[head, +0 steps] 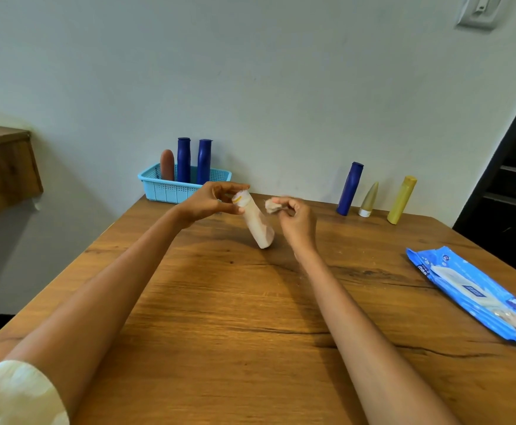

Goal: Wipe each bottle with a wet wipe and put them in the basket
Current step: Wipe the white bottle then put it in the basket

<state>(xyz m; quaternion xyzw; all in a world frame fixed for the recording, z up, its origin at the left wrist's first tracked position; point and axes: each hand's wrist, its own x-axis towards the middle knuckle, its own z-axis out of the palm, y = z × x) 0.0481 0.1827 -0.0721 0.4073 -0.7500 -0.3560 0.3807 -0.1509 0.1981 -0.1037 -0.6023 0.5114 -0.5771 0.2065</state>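
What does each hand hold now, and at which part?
The left hand grips the pale bottle at its cap end, tilted. The right hand pinches a crumpled wipe in its fingertips.

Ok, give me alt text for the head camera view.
Left hand holds a tilted pale bottle above the table; right hand pinches a wipe. Three bottles stand in the basket.

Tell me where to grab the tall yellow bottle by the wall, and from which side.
Probably mid-body on the tall yellow plastic bottle, approached from the front or its right. It leans top-first against the wall, so the back is blocked, and the small cone-shaped cream tube stands close on its left. Wrap the fingers around the round shaft below the cap.
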